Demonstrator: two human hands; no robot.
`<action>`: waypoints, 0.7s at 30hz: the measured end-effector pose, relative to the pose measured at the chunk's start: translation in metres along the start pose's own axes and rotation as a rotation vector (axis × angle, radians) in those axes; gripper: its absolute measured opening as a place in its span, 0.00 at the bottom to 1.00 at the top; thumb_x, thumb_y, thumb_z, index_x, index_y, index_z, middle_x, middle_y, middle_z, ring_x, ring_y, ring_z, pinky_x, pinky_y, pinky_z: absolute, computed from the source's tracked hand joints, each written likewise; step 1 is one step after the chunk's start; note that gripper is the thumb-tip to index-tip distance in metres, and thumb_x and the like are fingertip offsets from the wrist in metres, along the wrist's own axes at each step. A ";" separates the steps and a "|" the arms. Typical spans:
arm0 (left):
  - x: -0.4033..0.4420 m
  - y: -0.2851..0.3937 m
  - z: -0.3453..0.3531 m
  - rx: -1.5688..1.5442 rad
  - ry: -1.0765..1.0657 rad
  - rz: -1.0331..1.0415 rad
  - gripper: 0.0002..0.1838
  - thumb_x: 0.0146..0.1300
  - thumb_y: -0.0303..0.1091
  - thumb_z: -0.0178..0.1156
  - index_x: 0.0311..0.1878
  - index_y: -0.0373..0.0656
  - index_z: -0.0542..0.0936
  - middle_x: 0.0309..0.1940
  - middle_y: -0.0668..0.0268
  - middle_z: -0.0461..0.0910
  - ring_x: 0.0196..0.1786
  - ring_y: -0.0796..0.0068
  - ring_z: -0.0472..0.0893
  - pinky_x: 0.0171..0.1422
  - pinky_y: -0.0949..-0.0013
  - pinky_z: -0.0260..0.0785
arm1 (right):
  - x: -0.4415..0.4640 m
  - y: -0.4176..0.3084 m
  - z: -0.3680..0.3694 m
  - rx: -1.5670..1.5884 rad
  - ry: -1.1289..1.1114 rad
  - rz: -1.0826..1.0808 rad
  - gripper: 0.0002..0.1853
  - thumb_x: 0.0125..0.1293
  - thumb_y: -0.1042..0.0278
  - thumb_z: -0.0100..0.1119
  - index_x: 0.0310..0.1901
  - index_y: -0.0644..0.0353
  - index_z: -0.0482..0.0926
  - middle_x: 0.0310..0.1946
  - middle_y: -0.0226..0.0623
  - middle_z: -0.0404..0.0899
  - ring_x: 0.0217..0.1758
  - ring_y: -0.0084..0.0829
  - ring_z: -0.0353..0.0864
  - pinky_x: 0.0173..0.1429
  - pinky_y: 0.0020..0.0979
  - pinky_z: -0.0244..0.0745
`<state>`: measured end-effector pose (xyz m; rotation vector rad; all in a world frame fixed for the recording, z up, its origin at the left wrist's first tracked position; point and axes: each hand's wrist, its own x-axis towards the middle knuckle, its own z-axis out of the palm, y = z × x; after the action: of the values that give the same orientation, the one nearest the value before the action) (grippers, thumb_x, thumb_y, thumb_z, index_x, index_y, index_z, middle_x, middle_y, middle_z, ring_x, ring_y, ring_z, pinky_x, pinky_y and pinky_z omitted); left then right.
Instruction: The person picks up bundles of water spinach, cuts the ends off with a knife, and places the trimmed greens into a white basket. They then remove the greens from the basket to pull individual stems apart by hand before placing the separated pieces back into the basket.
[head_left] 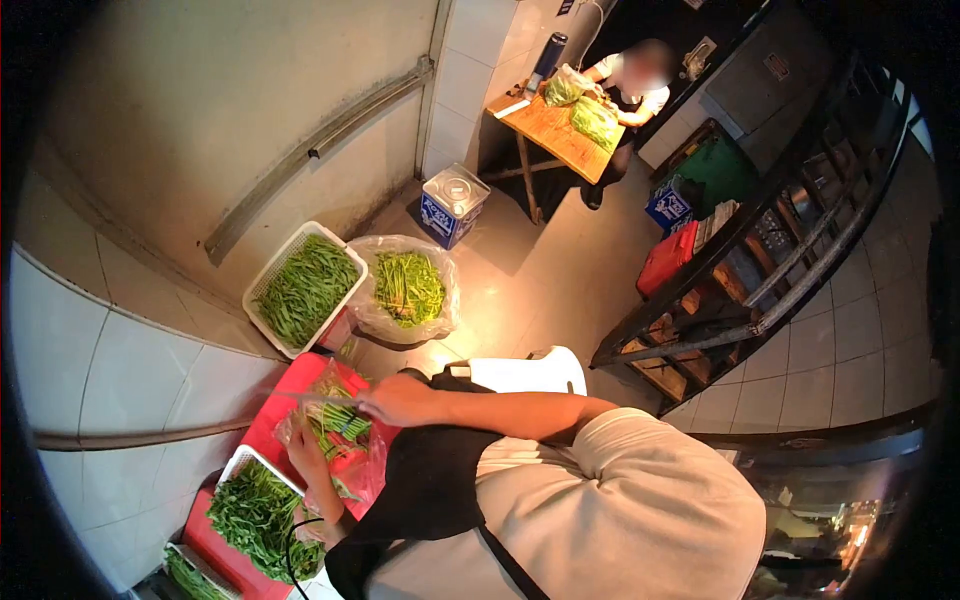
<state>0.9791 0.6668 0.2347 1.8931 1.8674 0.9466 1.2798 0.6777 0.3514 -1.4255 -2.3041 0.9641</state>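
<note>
My right hand (398,401) is closed around the handle of a knife (325,398), its thin blade pointing left over the greens. Just below the blade, my left hand (305,450) grips the side of a clear plastic bag (368,470). In that bag lie bundled green stems (342,425), partly hidden by the plastic. The bag rests on a red stool or table top (292,378). Close to my left forearm sits a white basket (242,457) heaped with leafy greens (255,515).
A second white basket (262,312) of long leaves and an open plastic bag of stems (408,288) stand on the floor ahead. Beyond is a square tin (452,205). Another person (640,95) sits at a wooden table (560,138) with bagged greens. A metal staircase (760,290) rises at right.
</note>
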 end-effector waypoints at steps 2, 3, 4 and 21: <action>0.025 0.008 0.018 0.123 -0.062 0.093 0.13 0.69 0.37 0.61 0.44 0.37 0.87 0.36 0.49 0.85 0.39 0.48 0.84 0.46 0.50 0.75 | -0.008 0.000 -0.023 0.041 -0.026 0.164 0.13 0.74 0.58 0.52 0.43 0.58 0.81 0.30 0.54 0.83 0.34 0.59 0.85 0.40 0.59 0.79; 0.037 0.026 0.022 0.060 -0.185 -0.154 0.14 0.69 0.38 0.62 0.46 0.36 0.86 0.38 0.48 0.85 0.40 0.47 0.83 0.48 0.50 0.75 | -0.012 0.003 -0.040 -0.058 -0.058 0.228 0.13 0.74 0.58 0.50 0.44 0.58 0.80 0.31 0.56 0.83 0.35 0.60 0.85 0.40 0.59 0.78; 0.053 0.041 0.033 0.037 -0.196 -0.100 0.15 0.69 0.39 0.61 0.44 0.36 0.86 0.39 0.47 0.85 0.42 0.47 0.84 0.47 0.50 0.74 | -0.012 0.027 -0.026 0.007 0.099 0.190 0.13 0.73 0.59 0.51 0.43 0.59 0.79 0.31 0.56 0.82 0.34 0.60 0.84 0.40 0.59 0.78; 0.232 0.238 0.203 -0.657 -0.435 -0.604 0.14 0.67 0.39 0.63 0.40 0.38 0.88 0.28 0.67 0.85 0.27 0.79 0.78 0.33 0.72 0.66 | 0.084 0.192 -0.132 -0.055 0.487 0.182 0.10 0.72 0.64 0.59 0.38 0.61 0.73 0.32 0.51 0.82 0.31 0.58 0.83 0.36 0.53 0.77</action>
<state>1.2744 0.9144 0.2931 0.9630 1.4694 0.7308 1.4435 0.8598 0.3139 -1.6915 -1.8815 0.5184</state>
